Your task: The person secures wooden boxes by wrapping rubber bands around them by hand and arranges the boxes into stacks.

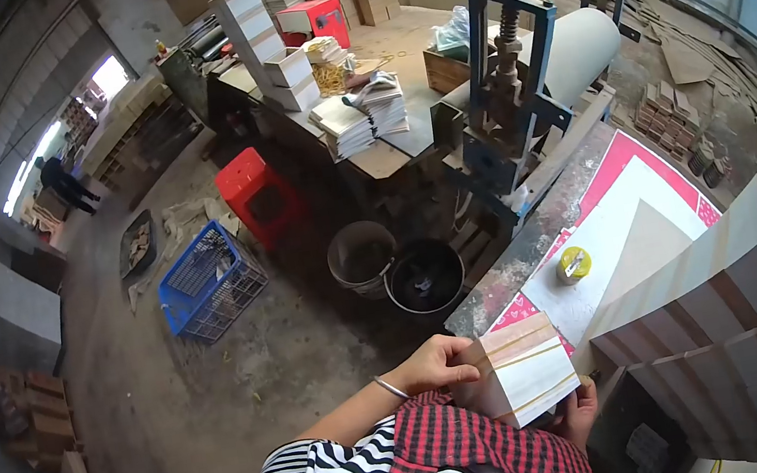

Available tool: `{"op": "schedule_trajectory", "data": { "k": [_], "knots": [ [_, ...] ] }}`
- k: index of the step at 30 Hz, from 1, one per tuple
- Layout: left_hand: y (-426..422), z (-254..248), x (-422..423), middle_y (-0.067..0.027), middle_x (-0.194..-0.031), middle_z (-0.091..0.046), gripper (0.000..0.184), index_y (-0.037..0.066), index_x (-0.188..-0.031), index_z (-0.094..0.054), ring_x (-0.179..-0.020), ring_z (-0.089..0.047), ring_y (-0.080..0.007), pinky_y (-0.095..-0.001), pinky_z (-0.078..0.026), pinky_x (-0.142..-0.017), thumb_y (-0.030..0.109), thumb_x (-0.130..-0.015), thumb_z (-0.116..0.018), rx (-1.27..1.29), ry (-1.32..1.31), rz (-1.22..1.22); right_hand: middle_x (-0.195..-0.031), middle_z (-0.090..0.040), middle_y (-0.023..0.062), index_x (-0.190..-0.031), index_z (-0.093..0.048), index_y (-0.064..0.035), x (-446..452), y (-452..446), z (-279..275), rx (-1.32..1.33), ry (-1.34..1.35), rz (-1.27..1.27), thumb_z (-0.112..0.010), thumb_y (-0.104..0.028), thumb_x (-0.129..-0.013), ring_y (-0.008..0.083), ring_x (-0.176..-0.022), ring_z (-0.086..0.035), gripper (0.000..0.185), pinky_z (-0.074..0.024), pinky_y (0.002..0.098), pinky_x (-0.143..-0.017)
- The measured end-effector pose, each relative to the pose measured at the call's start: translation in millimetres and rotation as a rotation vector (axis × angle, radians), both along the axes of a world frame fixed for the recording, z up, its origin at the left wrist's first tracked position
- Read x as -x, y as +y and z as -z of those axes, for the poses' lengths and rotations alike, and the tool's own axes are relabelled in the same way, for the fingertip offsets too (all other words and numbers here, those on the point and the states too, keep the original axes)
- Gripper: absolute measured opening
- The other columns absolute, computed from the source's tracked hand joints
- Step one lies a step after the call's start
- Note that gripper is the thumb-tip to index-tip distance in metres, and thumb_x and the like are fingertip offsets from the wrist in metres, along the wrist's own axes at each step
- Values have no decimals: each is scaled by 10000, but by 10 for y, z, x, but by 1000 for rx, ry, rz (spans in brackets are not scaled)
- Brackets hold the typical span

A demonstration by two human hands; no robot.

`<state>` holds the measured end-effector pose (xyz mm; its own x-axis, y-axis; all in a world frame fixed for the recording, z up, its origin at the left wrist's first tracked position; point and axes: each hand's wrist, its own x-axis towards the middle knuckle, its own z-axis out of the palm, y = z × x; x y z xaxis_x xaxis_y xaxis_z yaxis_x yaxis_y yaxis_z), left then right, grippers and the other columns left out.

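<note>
A pale box-like piece (532, 378) with tan rubber-band-like strips around it is held close to the striped, checked clothing. My left hand (442, 364) grips its upper left side, thumb on top. My right hand (579, 410) holds its lower right corner, partly hidden behind it. Beyond the piece, a yellow round container (574, 264) rests on white sheets (650, 186) over pink patterned paper (620, 159). To the right are tall stacks of similar pale pieces (728, 282) with brown strips.
A metal roller machine (512, 79) stands ahead, beside a table with stacked sheets (353, 128). On the floor are two buckets (424, 279), a blue crate (210, 286) and a red stool (260, 195). A person (67, 183) is far left.
</note>
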<state>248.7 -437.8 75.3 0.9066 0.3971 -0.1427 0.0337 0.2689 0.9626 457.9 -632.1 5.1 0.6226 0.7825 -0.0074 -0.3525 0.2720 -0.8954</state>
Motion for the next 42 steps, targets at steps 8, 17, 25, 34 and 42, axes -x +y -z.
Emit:
{"op": "schedule_trajectory", "data": {
  "k": [8,17,25,34,42],
  "knots": [
    [136,142,55,5,-872,-614,306,-8,-960,-599,-819,-539,-76,-239,-439,-755,202,-766,-711,155,-136,96,-1027,-595,78,-1101,-511,4,-64,-114,-184,65,106,-311,-676,-89,-751,158,-946,-570,398,-442,281,-834],
    [425,233,584,-73,-992,-629,266,-47,-1026,-590,-902,-579,-125,-259,-455,-799,98,-804,-570,147,-25,39,-991,-595,32,-1067,-541,3,476,167,-687,96,-12,-560,-623,-37,-764,127,-913,-561,316,-446,264,-809],
    [673,392,1146,-137,-1108,-590,321,-70,-1120,-536,-1029,-563,-213,-314,-434,-890,123,-865,-520,120,-72,45,-846,-560,-6,-924,-558,-10,1057,323,-920,235,117,-529,-550,-69,-822,56,-776,-495,118,-418,224,-698],
    [509,318,1314,-118,-1068,-602,350,-64,-1129,-520,-966,-570,-175,-277,-426,-855,163,-864,-548,325,-123,-319,-631,-462,-44,-693,-533,-13,1309,342,-1258,388,-297,-697,-540,-146,-865,51,-611,-403,218,-368,232,-563],
    [609,365,1194,-90,-1100,-584,482,-37,-1151,-499,-959,-563,-195,-309,-421,-861,363,-883,-532,360,-141,-816,-574,-398,-34,-640,-478,-31,1122,517,-1272,476,-231,-788,-507,-148,-874,54,-549,-372,263,-318,220,-498]
  ]
}}
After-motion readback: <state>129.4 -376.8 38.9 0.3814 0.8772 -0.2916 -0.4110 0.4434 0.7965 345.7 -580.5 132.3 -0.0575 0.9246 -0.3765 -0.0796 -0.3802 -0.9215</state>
